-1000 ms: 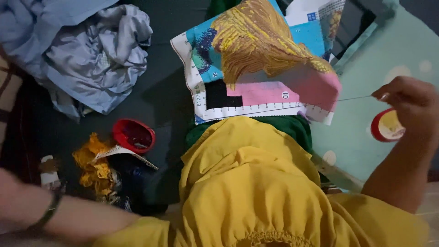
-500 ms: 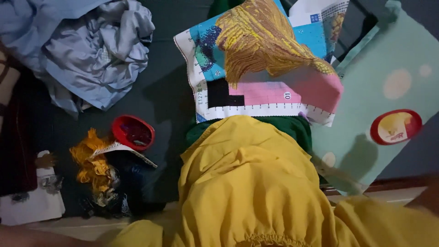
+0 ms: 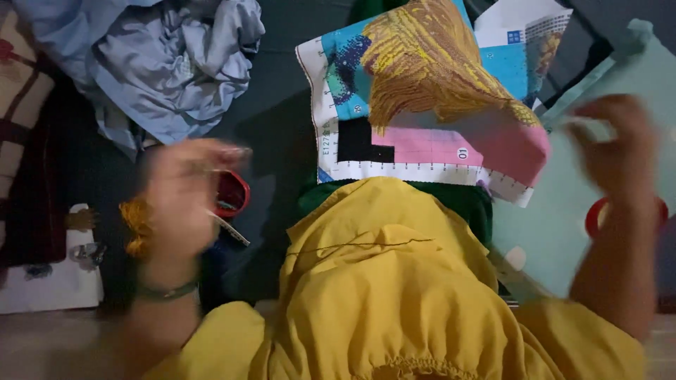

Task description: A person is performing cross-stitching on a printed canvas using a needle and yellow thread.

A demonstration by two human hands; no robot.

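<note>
Left of the cross-stitch canvas (image 3: pixel 422 105), the blurred left hand (image 3: pixel 184 193) hovers over a red bowl (image 3: pixel 232 193), perhaps pinching thread, while the right hand (image 3: pixel 616 144), grip unreadable, hangs right of it.

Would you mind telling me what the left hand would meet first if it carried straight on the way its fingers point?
Probably the crumpled blue cloth: the left hand, blurred, points up-frame toward it. Depth is unclear.
</note>
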